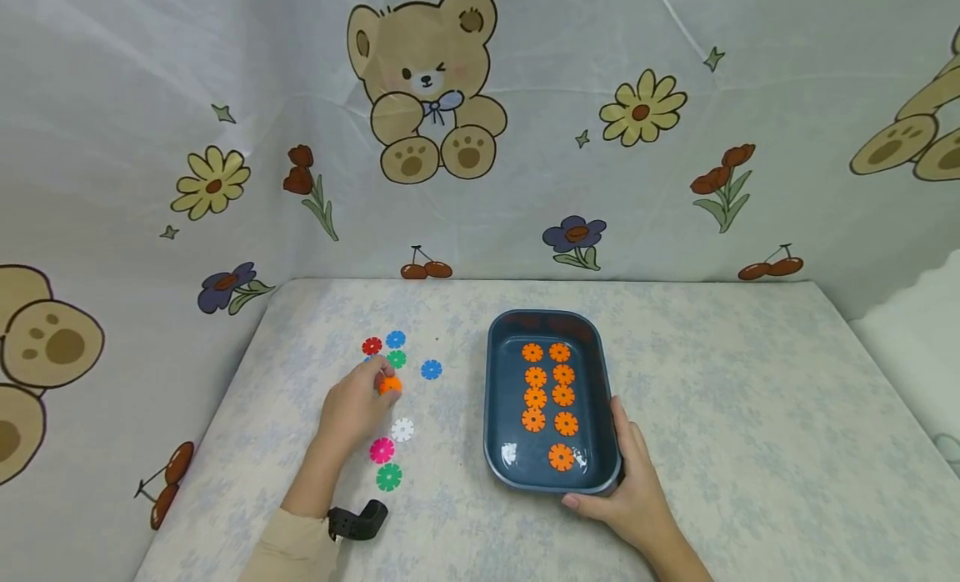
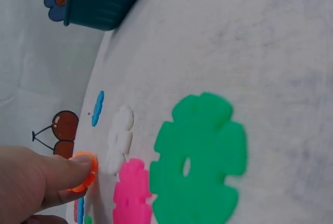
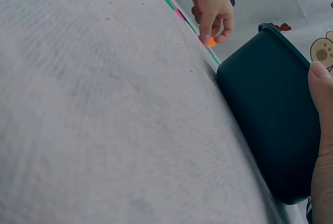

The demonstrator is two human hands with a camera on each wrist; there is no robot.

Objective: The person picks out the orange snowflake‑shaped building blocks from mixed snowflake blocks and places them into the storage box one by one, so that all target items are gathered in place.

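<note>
Head view shows your left hand (image 1: 358,401) down on the table (image 1: 720,398), its fingertips pinched around an orange flower disc (image 1: 390,386). The left wrist view confirms it: a fingertip (image 2: 62,174) presses on the orange disc (image 2: 84,171), which is tilted up off the cloth rather than lying flat. Beyond your left fingertips lie a red disc (image 1: 372,346), a blue disc (image 1: 395,339) and a green disc (image 1: 397,359), close together; another blue disc (image 1: 431,369) lies a little further toward the tray. Nearer your wrist on the same side sit a white disc (image 1: 402,429), a pink disc (image 1: 382,450) and a second green disc (image 1: 388,478), in a loose line beside your forearm.

Your right hand (image 1: 633,482) grips the near right corner of the dark blue tray (image 1: 501,415), thumb along the near edge and fingers wrapped up its right wall. From the right wrist view, your thumb (image 3: 320,86) lies against the tray's outer wall (image 3: 265,115). Inside the tray, just left of your right hand, orange discs (image 1: 549,396) lie flat in two rows, with one orange disc (image 1: 561,457) closest to your thumb. The tray stands well apart from your left hand.
</note>
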